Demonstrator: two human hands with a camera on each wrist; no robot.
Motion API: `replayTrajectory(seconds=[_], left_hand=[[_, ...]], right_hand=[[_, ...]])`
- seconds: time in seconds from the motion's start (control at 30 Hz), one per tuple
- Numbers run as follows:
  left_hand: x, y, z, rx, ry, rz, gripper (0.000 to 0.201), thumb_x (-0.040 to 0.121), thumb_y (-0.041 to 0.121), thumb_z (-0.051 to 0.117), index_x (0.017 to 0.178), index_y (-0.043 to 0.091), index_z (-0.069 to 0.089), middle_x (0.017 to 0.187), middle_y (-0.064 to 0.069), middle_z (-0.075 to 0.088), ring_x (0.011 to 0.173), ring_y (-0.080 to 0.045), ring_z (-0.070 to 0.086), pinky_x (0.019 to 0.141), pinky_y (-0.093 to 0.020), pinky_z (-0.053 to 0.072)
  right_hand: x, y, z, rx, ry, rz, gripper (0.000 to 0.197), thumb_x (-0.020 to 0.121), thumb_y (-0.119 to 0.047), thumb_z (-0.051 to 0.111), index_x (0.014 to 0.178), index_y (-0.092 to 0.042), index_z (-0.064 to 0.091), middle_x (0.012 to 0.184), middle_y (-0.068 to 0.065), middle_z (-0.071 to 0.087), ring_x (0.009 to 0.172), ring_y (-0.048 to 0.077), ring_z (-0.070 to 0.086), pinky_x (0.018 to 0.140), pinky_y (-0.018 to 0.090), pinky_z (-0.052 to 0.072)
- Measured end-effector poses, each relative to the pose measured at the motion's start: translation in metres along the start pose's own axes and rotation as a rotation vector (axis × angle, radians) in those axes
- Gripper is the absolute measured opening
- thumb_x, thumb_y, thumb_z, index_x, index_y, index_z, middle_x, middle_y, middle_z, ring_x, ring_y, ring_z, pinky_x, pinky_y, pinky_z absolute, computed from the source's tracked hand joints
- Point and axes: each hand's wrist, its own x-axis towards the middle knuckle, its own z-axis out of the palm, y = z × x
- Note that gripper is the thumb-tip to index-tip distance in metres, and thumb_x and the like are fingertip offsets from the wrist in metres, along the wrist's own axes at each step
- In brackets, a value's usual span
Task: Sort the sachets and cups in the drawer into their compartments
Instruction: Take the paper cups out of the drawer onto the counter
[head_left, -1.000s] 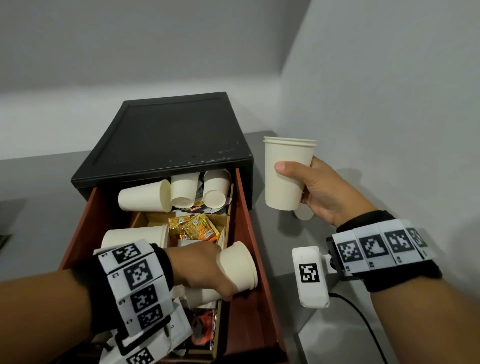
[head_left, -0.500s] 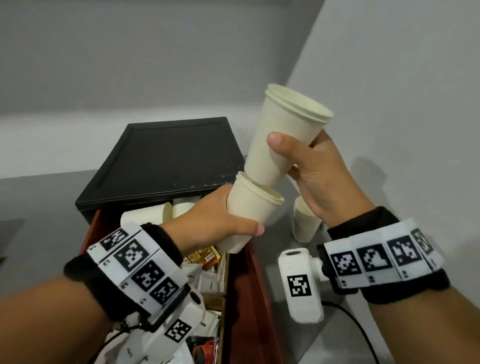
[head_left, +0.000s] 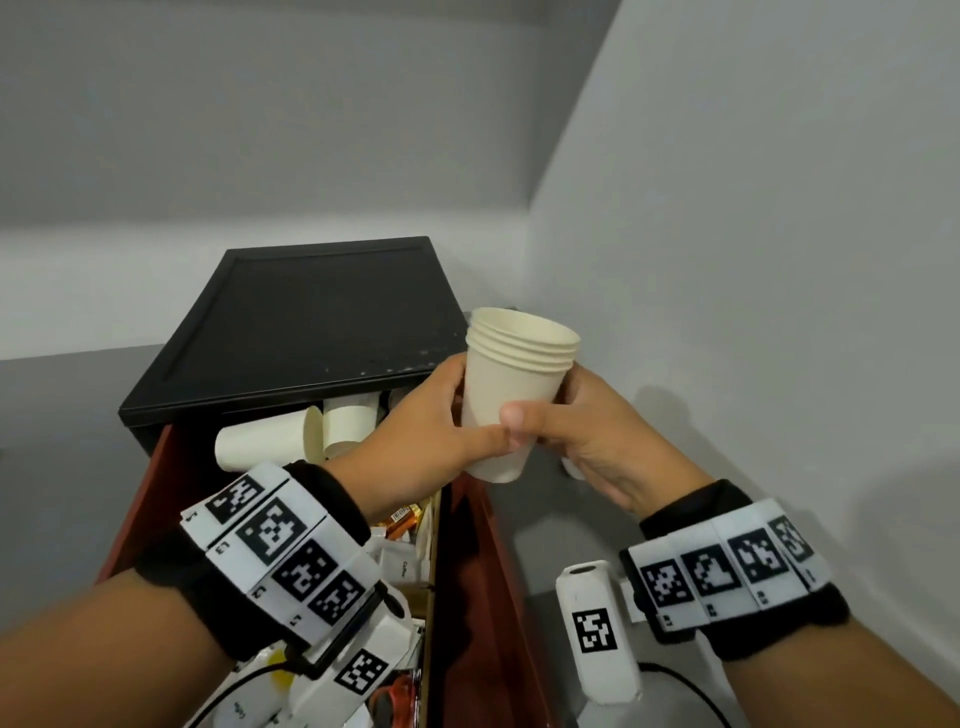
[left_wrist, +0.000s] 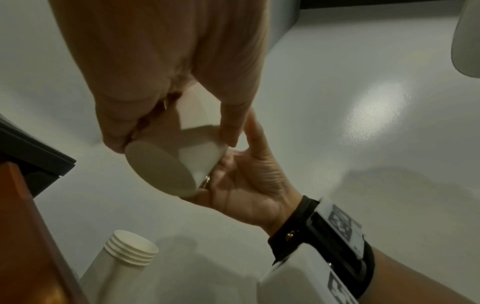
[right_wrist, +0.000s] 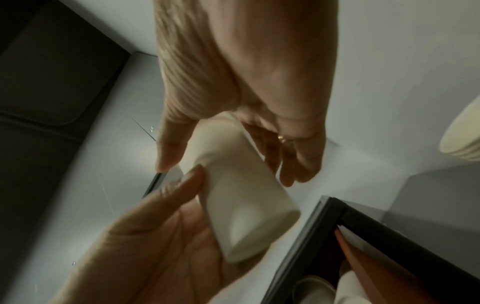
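Both hands hold one nested stack of cream paper cups (head_left: 511, 400) in the air, above the right edge of the open drawer (head_left: 470, 571) and in front of the black cabinet top (head_left: 311, 317). The left hand (head_left: 426, 441) wraps the stack from the left, thumb across its front near the base and fingers behind. The right hand (head_left: 597, 441) wraps it from the right, thumb laid across the front wall so that the two thumb tips meet. The stack stands nearly upright, mouth up, four rolled rims showing at the top.

At the drawer's far edge, just under the cabinet, several loose cups (head_left: 291, 441) lie on their sides. Orange and white sachets (head_left: 402, 519) lie along the right divider, partly hidden by the left wrist. A second stack of cups (left_wrist: 124, 265) stands on the grey counter (head_left: 571, 519), just beside the drawer's right side.
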Motion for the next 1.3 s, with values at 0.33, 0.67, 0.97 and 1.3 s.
replayTrajectory(seconds=[0.33, 0.67, 0.97, 1.3], left_hand=[[-0.013, -0.008, -0.035, 0.577, 0.036, -0.253, 0.055, 0.079, 0.027, 0.073, 0.129, 0.028, 0.050, 0.122, 0.011, 0.052, 0.104, -0.010, 0.053, 0.077, -0.021, 0.044], [-0.032, -0.044, -0.083, 1.062, -0.098, -0.789, 0.059, 0.068, 0.013, 0.077, 0.119, 0.011, 0.048, 0.100, -0.004, 0.059, 0.078, -0.017, 0.058, 0.056, -0.024, 0.046], [-0.041, -0.074, -0.093, 1.187, -0.235, -0.906, 0.070, 0.067, 0.015, 0.077, 0.127, 0.017, 0.043, 0.110, 0.001, 0.052, 0.099, -0.017, 0.052, 0.077, -0.024, 0.045], [-0.040, -0.093, -0.092, 1.048, -0.214, -0.805, 0.076, 0.057, 0.021, 0.082, 0.124, 0.019, 0.045, 0.114, 0.001, 0.053, 0.107, -0.019, 0.051, 0.093, -0.033, 0.047]], right_hand=[[-0.010, 0.055, -0.059, -0.113, 0.692, -0.130, 0.092, 0.042, -0.043, 0.080, 0.125, -0.016, 0.051, 0.118, 0.001, 0.064, 0.107, 0.017, 0.061, 0.095, 0.042, 0.050], [-0.025, 0.165, -0.074, -0.275, 0.833, 0.204, 0.075, 0.064, -0.013, 0.083, 0.127, -0.014, 0.041, 0.118, 0.002, 0.055, 0.106, 0.022, 0.053, 0.093, 0.037, 0.044], [-0.031, 0.188, -0.083, -0.387, 0.770, 0.350, 0.083, 0.062, -0.015, 0.083, 0.133, -0.012, 0.038, 0.125, 0.010, 0.055, 0.114, 0.033, 0.053, 0.097, 0.046, 0.045], [-0.044, 0.177, -0.093, -0.293, 0.625, 0.386, 0.070, 0.066, 0.013, 0.068, 0.128, -0.008, 0.044, 0.120, 0.011, 0.057, 0.114, 0.028, 0.053, 0.101, 0.047, 0.042]])
